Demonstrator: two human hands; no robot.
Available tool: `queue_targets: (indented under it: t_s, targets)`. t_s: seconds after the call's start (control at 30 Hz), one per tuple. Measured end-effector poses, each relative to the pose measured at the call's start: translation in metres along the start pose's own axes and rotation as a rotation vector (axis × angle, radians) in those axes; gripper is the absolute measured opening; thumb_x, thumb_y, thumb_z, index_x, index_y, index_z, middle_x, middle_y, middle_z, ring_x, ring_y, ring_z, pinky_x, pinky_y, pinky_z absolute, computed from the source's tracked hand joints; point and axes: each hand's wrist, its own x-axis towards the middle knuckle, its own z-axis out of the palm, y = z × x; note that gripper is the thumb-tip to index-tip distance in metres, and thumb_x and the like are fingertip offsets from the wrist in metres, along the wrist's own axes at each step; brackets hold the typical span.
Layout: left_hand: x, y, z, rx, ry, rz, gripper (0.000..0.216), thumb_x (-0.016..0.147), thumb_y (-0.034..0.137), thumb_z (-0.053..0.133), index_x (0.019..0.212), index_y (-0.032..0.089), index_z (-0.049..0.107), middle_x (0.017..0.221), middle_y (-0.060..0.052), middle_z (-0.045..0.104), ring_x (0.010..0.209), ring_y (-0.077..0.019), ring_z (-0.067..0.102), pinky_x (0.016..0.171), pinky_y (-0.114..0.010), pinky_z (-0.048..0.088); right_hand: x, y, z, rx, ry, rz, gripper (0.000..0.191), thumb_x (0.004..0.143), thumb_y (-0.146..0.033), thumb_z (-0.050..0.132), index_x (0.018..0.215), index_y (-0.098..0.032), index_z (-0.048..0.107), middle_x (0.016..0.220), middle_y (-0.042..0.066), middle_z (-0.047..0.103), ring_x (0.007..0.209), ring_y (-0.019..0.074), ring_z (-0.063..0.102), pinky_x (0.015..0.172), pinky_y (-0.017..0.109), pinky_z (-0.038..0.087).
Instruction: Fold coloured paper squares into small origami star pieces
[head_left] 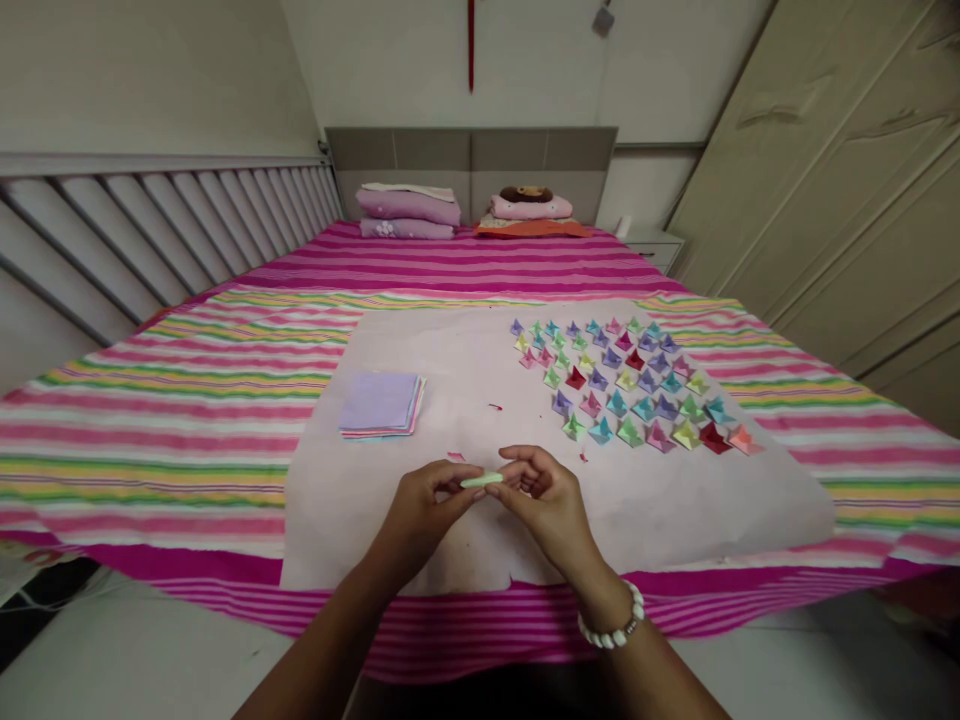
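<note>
A small folded piece of pale green paper (481,480) is pinched between both my hands, above the front middle of a large white sheet. My left hand (433,497) grips its left end between thumb and fingers. At its right end, my right hand (546,497) holds it with the thumb and curled fingers, the index finger raised over it. A stack of square coloured paper (379,402), lilac on top, lies beyond my left hand. Rows of folded paper shapes (643,408) in many colours stand beyond my right hand.
The white sheet (450,345) lies on a bed with a striped cover (187,420). Small red scraps (495,407) are scattered on it. Folded bedding (409,212) and pillows (531,208) sit by the headboard (472,160). A railing (187,230) runs along the left, a wardrobe (847,200) along the right.
</note>
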Motion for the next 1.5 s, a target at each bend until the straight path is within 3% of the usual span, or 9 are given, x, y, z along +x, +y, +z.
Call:
queue_targets:
  t_s: [0.23,0.4,0.6,0.7,0.8,0.93,1.13,1.3,1.5]
  targets:
    - [0.0,-0.002,0.0,0.025,0.009,0.006,0.009,0.071,0.026,0.072,0.079,0.022,0.073,0.078,-0.001,0.072,0.073,-0.0166,0.063,0.069,-0.027,0.049,0.0,0.001,-0.003,-0.278,-0.077,-0.178,0.014,0.077,-0.023,0.07,0.091,-0.023,0.071,0.078,0.003,0.067,0.068,0.0164,0.06,0.065,0.03,0.049]
    - [0.001,-0.001,-0.001,0.055,-0.005,0.078,0.005,0.075,0.025,0.068,0.078,0.021,0.07,0.076,-0.001,0.068,0.073,-0.0154,0.06,0.069,-0.026,0.047,0.001,-0.003,-0.003,-0.39,-0.166,-0.253,0.015,0.084,-0.022,0.062,0.096,-0.024,0.071,0.084,0.004,0.065,0.071,0.0165,0.058,0.066,0.03,0.047]
    - [0.001,-0.003,-0.001,0.095,-0.005,0.169,0.003,0.077,0.021,0.065,0.075,0.021,0.067,0.074,0.0,0.062,0.07,-0.0138,0.056,0.066,-0.025,0.046,0.0,-0.009,-0.001,-0.43,-0.206,-0.279,0.014,0.088,-0.024,0.057,0.088,-0.022,0.07,0.078,0.003,0.058,0.072,0.0172,0.054,0.065,0.029,0.043]
    - [0.002,-0.005,-0.002,0.064,-0.003,0.173,0.005,0.074,0.022,0.069,0.079,0.021,0.068,0.083,-0.001,0.061,0.078,-0.0149,0.058,0.07,-0.026,0.047,-0.001,-0.01,-0.001,-0.432,-0.208,-0.28,0.013,0.089,-0.023,0.056,0.086,-0.021,0.068,0.078,0.003,0.057,0.071,0.0172,0.053,0.065,0.029,0.042]
    - [0.003,-0.005,-0.003,0.004,-0.066,0.154,0.016,0.076,0.026,0.068,0.091,0.023,0.071,0.093,-0.004,0.063,0.088,-0.0177,0.06,0.075,-0.029,0.049,-0.001,-0.009,-0.002,-0.438,-0.216,-0.296,0.011,0.089,-0.021,0.055,0.084,-0.021,0.065,0.08,0.003,0.056,0.073,0.0172,0.053,0.066,0.029,0.042]
    - [0.001,-0.001,-0.005,0.0,-0.153,0.148,0.016,0.082,0.028,0.062,0.093,0.024,0.074,0.089,-0.004,0.069,0.086,-0.0183,0.062,0.079,-0.03,0.047,-0.002,-0.008,-0.003,-0.461,-0.233,-0.318,0.01,0.089,-0.02,0.054,0.084,-0.021,0.063,0.079,0.003,0.055,0.073,0.0175,0.053,0.066,0.03,0.042]
    - [0.0,-0.001,-0.004,0.043,-0.098,0.15,0.013,0.08,0.029,0.065,0.076,0.021,0.074,0.074,-0.002,0.068,0.073,-0.0167,0.061,0.07,-0.027,0.045,-0.002,-0.004,-0.003,-0.489,-0.215,-0.312,0.011,0.088,-0.02,0.054,0.08,-0.019,0.061,0.076,0.003,0.054,0.071,0.0175,0.052,0.066,0.03,0.041]
    - [0.004,-0.011,0.0,-0.106,0.004,-0.019,0.018,0.068,0.033,0.075,0.061,0.018,0.068,0.063,0.0,0.066,0.064,-0.0149,0.059,0.063,-0.025,0.044,0.001,-0.003,-0.003,-0.424,-0.193,-0.26,0.012,0.086,-0.024,0.057,0.077,-0.019,0.062,0.073,0.002,0.055,0.07,0.0169,0.051,0.066,0.03,0.04]
    - [0.007,-0.012,0.0,-0.247,-0.071,-0.083,0.018,0.068,0.033,0.072,0.064,0.016,0.069,0.064,-0.001,0.065,0.066,-0.0145,0.056,0.064,-0.026,0.043,0.006,0.0,-0.005,-0.231,-0.2,-0.082,0.011,0.079,-0.029,0.064,0.075,-0.019,0.065,0.073,0.001,0.055,0.068,0.0156,0.048,0.065,0.029,0.038]
